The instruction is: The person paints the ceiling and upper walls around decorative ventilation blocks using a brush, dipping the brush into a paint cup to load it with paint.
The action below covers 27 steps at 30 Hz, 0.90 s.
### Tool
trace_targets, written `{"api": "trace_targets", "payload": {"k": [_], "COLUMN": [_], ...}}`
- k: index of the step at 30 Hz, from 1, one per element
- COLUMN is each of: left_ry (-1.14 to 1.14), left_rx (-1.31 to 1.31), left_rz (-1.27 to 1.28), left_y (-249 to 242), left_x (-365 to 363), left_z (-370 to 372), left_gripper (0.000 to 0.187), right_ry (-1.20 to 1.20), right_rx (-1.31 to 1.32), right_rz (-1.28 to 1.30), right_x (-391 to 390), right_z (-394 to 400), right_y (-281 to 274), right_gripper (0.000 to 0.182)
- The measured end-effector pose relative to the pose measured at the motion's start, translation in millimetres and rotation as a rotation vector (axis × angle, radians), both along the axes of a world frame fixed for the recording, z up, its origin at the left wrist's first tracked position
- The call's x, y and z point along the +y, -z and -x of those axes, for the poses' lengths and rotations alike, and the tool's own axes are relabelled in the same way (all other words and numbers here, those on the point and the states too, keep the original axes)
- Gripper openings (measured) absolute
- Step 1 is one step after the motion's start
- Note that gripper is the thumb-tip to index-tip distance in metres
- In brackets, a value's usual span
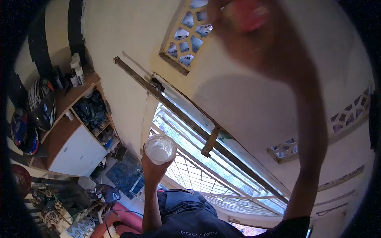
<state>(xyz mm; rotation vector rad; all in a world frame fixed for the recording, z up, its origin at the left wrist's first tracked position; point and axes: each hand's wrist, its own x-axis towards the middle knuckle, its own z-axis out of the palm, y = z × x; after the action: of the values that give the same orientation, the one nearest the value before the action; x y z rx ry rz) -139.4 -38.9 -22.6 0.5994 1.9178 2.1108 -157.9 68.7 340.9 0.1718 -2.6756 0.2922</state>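
My left hand (152, 168) is closed round a clear plastic cup (160, 149) with whitish contents, seen from above at the centre-left. High up at the top right, close to the camera, my right hand (254, 43) is raised and blurred. A red round thing (253, 15) shows at its fingers; motion blur hides what it is. Both arms reach up from dark sleeves, and the hands are far apart.
Behind the cup, a barred window (190, 170) has a metal rail (174, 109) across it. To the left, a cabinet (77, 148) holds helmets (41, 105) and bottles (77, 73). A red seat (121, 218) and a dark mat (126, 174) lie below.
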Motion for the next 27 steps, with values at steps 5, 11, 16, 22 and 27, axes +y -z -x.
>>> {"api": "trace_targets", "payload": {"k": [5, 11, 16, 22, 27], "left_ry": [-0.099, 0.0, -0.002, -0.005, -0.005], "left_rx": [0.051, -0.005, 0.011, 0.118, 0.124], "left_rz": [0.025, -0.01, 0.005, 0.062, 0.034], "left_y": [12.6, 8.7, -10.5, -1.9, -9.8], "left_x": [-4.5, -3.5, 4.0, -0.2, -5.7], "left_z": [0.6, 2.2, -6.1, -7.3, -6.1], "left_gripper": [0.074, 0.071, 0.07, 0.073, 0.074], "right_ry": [-0.121, -0.202, -0.101, -0.196, -0.346], "right_rx": [-0.484, -0.236, 0.051, 0.147, -0.137], "right_rz": [-0.097, -0.156, -0.422, -0.333, -0.044], "right_x": [44.0, 86.1, 67.9, 40.0, 39.4], "right_z": [-1.8, -28.8, -61.6, -71.7, -53.2], "right_y": [80.3, 24.6, -74.2, -49.7, 60.0], "right_gripper": [0.005, 0.006, 0.009, 0.018, 0.026]}}
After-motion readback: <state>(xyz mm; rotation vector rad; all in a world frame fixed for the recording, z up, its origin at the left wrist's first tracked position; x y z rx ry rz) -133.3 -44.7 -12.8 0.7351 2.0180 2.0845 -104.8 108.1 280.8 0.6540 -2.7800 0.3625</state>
